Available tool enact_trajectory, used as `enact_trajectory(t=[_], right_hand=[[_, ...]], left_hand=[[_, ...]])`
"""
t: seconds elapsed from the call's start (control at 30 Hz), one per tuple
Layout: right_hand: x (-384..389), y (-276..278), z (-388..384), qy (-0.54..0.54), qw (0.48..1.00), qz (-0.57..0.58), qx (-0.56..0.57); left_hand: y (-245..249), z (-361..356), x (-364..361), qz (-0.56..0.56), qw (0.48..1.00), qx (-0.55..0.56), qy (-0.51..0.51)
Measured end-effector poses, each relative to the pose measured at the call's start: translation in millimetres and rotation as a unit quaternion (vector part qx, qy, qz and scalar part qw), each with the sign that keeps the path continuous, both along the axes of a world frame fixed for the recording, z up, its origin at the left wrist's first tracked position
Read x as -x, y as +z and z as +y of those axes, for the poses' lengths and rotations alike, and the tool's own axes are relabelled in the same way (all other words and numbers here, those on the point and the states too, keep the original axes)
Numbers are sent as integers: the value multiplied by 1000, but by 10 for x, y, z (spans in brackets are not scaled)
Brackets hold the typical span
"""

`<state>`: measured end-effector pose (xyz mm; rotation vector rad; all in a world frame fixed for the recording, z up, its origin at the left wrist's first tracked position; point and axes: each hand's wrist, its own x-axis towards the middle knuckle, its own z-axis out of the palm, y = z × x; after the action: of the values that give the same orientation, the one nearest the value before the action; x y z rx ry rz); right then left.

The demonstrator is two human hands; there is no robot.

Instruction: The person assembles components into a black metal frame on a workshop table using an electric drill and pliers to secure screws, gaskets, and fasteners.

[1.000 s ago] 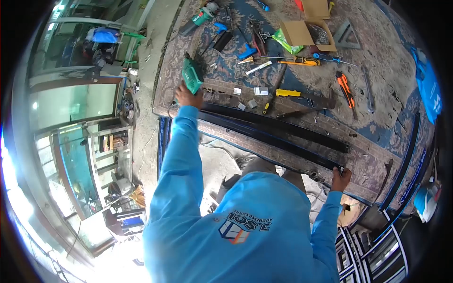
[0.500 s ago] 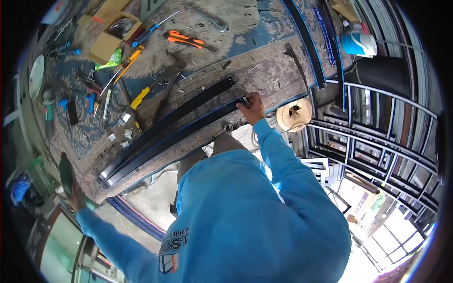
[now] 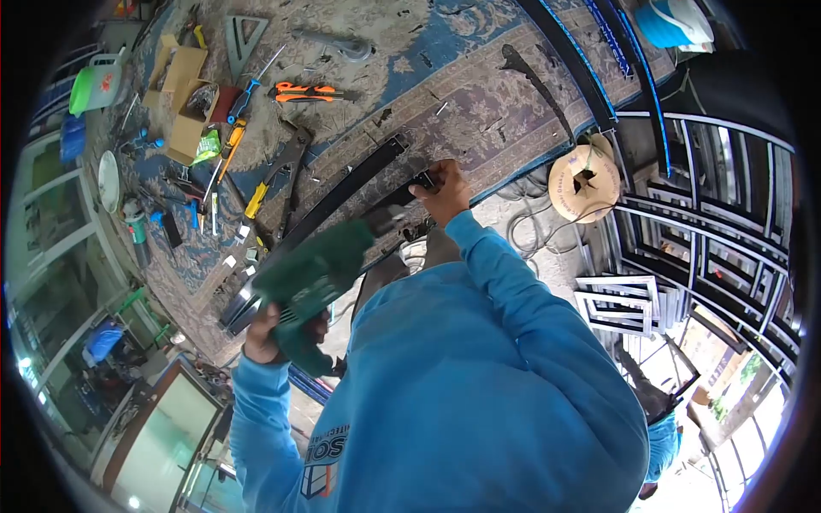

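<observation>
Left hand (image 3: pixel 272 335): clamped round green drill (image 3: pixel 315 274), near left.
Right hand (image 3: pixel 442 192): closed on black bar (image 3: pixel 407 188) end, on rug (image 3: pixel 479 94).

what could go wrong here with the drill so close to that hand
The drill in the left hand points at the right hand steadying the bar; a slip could catch fingers. The bar end sits at the table edge and might shift under pressure.

Green drill (image 3: pixel 312 274) and two black bars (image 3: pixel 352 182)
Drill tilted, nose toward the bars' end; bars lie parallel on the table (image 3: pixel 479 94).
</observation>
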<state>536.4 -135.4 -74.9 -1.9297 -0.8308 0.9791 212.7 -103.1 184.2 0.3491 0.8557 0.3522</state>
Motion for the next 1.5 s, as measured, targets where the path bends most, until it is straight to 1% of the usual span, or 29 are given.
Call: enact_trajectory(t=[0.03,0.07,0.1,0.13,0.17,0.2,0.27,0.3,0.43,0.5,0.63,0.7,0.83,0.93,1.0,1.2,1.3,1.43,1.5], right_hand=[[-7,24,3,-3,1000,0,1],[-6,60,-1,-5,1000,0,3],[3,80,-6,-5,1000,1,4],[9,60,-17,-6,1000,5,-10],[10,29,-29,-6,1000,9,-24],[3,19,-18,-8,999,12,-39],[-19,6,-14,-3,999,35,-25],[-28,18,-12,-1,999,45,-17],[-40,22,-13,0,998,54,-46],[-33,-35,-27,5,997,54,-64],[-54,-6,-26,9,997,50,-54],[-53,18,-31,12,996,54,-68],[-58,-50,-49,21,996,70,-56],[-47,-61,-56,18,995,72,-72],[-41,-49,-49,7,995,63,-73],[-57,-74,-64,26,992,63,-102],[-37,-185,-69,22,991,56,-124],[-44,-130,-72,31,993,55,-104],[-58,-76,-75,39,993,63,-97]], left_hand=[[54,130,-136,17,998,5,-56],[131,187,-315,93,988,-85,-94],[212,185,-545,168,962,-173,-130],[259,183,-757,241,921,-259,-163],[260,225,-928,243,889,-341,-185],[231,254,-1029,256,869,-370,-206],[134,292,-1161,277,825,-424,-249],[64,323,-1202,265,810,-450,-265],[-25,327,-1334,288,766,-494,-293],[-66,326,-1345,293,756,-506,-295],[-72,368,-1373,296,745,-510,-311],[-31,446,-1407,303,742,-502,-326],[21,649,-1474,325,732,-468,-372],[-28,702,-1488,294,734,-494,-361],[-5,719,-1498,299,737,-481,-369],[35,736,-1524,307,741,-455,-386],[-7,740,-1494,312,741,-453,-385],[-48,765,-1485,308,747,-451,-379],[-58,766,-1479,309,742,-462,-375]])
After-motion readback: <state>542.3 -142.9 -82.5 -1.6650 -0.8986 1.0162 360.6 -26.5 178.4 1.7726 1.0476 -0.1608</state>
